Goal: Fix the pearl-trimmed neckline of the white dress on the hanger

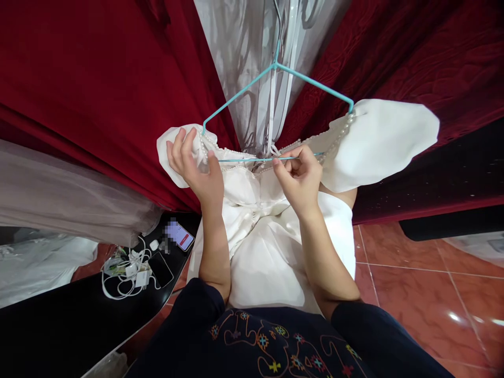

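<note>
A white dress [271, 247] with puffed sleeves and a pearl-trimmed neckline hangs on a turquoise wire hanger [307, 80] in front of me. My left hand [195, 168] grips the left shoulder of the dress where it sits on the hanger's end. My right hand [300, 176] pinches the hanger's bottom bar together with the pearl trim and a white ribbon loop near the neckline's middle. The right sleeve [378, 142] sticks out past the hanger's right end.
Dark red velvet drapes [98, 89] hang on both sides, with a silvery garment bag [252, 58] between them. At lower left a black table [59, 320] holds two phones [179, 236], chargers and white cables [126, 270]. Red floor tiles [425, 294] lie at right.
</note>
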The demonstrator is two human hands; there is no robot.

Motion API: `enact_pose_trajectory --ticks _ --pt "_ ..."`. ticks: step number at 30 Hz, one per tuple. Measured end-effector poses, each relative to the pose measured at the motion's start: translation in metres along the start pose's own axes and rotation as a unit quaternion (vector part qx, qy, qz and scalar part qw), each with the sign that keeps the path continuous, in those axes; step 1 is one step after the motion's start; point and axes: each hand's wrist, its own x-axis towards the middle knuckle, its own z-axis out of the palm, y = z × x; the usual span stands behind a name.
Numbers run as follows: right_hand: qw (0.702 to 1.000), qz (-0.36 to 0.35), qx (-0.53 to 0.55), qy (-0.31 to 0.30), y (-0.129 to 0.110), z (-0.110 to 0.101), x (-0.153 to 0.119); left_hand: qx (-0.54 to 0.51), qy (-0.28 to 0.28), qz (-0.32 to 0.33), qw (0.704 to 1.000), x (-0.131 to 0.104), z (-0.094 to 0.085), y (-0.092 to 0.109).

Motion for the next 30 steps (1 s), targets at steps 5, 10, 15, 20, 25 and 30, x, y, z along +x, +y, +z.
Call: enact_pose_trajectory --ticks 5,10,15,20,25,30 --pt "1.0 -0.011 -0.007 0.007 0.003 -0.01 0.005 -0.068 0.013 -0.043 0.997 0.026 0.0 -0.021" --pt "1.0 -0.018 -0.014 0.007 -0.002 -0.016 0.006 -0.071 0.1 -0.065 0.99 0.044 -0.019 -0.053" --pt "0.999 0.011 0.006 -0.033 -0.007 -0.007 -0.001 -0.126 0.085 -0.086 0.985 0.019 -0.035 -0.069" --pt "1.0 0.014 0.012 -0.02 -0.003 0.004 0.001 -0.201 -0.234 -0.185 0.933 -0.01 -0.033 -0.04" --pt "1.0 0.006 0.019 -0.021 -0.003 0.006 0.001 -0.321 -0.25 -0.166 0.898 -0.024 -0.01 -0.006" --pt "1.0 -0.007 0.011 -0.02 -0.006 0.004 -0.001 -0.356 -0.197 -0.186 0.894 -0.035 0.007 0.006"
